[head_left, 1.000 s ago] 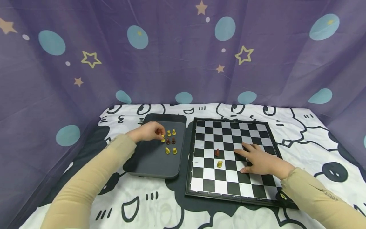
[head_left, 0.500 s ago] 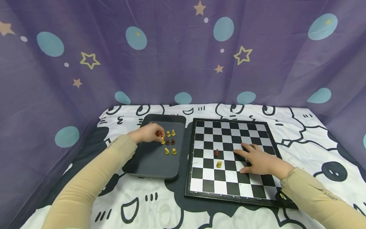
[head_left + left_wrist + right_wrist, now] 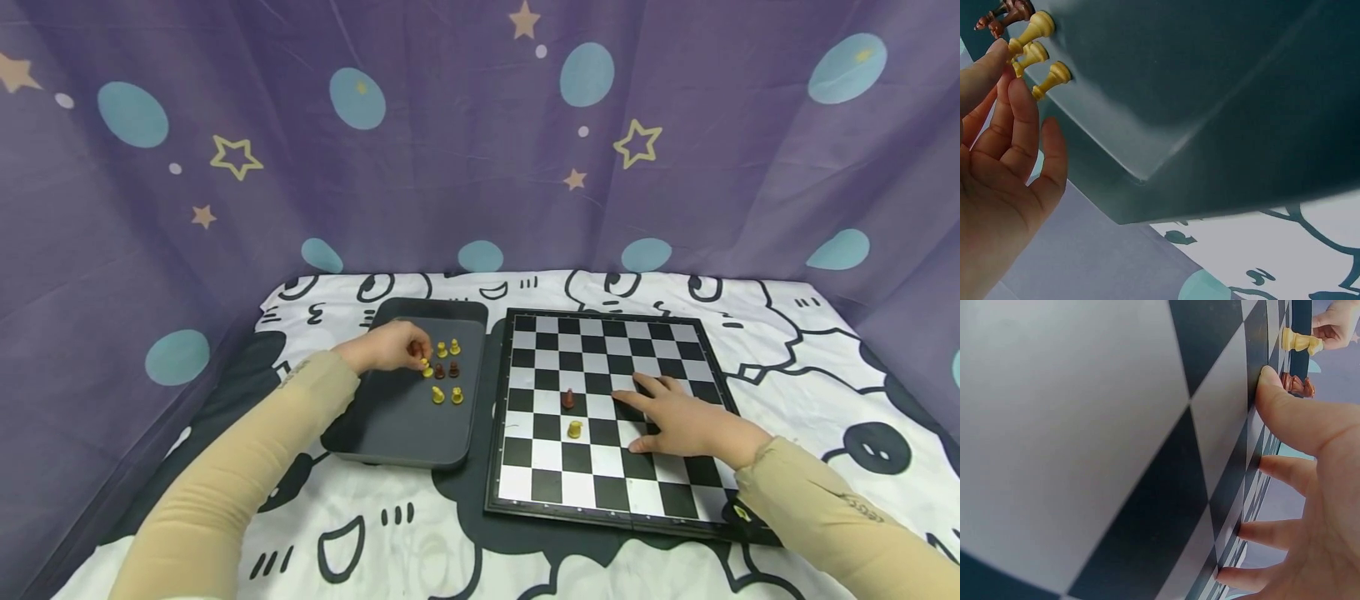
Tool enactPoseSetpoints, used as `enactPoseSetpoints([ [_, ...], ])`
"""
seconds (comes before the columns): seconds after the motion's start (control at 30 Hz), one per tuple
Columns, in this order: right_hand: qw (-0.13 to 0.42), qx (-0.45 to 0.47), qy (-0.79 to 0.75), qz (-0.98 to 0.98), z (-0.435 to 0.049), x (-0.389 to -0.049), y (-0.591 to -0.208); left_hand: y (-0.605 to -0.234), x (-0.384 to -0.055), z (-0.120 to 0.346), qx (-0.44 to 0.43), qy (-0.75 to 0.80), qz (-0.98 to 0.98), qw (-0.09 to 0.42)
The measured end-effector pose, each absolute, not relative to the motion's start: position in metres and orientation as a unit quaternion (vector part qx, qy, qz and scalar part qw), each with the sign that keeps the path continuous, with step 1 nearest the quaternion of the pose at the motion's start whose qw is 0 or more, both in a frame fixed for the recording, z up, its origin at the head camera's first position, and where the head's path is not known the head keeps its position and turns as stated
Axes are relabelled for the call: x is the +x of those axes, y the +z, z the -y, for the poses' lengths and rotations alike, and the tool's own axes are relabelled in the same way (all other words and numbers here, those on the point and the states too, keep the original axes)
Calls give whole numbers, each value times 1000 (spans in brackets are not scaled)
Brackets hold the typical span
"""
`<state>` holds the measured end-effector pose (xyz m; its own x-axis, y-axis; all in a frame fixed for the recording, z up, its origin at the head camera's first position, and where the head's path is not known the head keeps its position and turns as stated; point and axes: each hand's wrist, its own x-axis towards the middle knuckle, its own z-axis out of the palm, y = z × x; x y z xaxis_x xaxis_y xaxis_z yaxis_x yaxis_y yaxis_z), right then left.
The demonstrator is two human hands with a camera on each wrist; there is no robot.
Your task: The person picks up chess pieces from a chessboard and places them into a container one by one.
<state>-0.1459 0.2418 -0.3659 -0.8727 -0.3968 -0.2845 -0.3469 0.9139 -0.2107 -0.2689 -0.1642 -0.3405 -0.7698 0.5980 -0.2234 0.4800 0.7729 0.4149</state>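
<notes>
In the head view my left hand (image 3: 393, 346) is over the dark grey tray (image 3: 397, 429). Its thumb and fingertips pinch the top of a yellow chess piece (image 3: 1036, 30), which stands upright on the tray floor; the fingers hide its head. More yellow chess pieces (image 3: 457, 396) and two brown chess pieces (image 3: 453, 369) stand beside it. My right hand (image 3: 686, 421) rests with spread fingers on the black-and-white chessboard (image 3: 577, 486), fingertips at its surface. Left of that hand, a reddish-brown chess piece (image 3: 568, 399) and a yellow chess piece (image 3: 574, 429) stand on the board.
The tray lies left of the chessboard, a narrow gap between them. Both lie on a white cloth (image 3: 420, 542) with black cartoon drawings. Behind hangs a purple curtain (image 3: 465, 183) with stars and blue ovals.
The head view shifts very slightly. Both hands and the chess pieces keep their places, the left fingers still at the same yellow piece.
</notes>
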Motion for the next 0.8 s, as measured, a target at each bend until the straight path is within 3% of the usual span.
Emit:
enactPoseSetpoints([
  [0.8, 159, -193, -73, -965, -242, -146, -366, -322, -265, 157, 316, 174, -920, 154],
])
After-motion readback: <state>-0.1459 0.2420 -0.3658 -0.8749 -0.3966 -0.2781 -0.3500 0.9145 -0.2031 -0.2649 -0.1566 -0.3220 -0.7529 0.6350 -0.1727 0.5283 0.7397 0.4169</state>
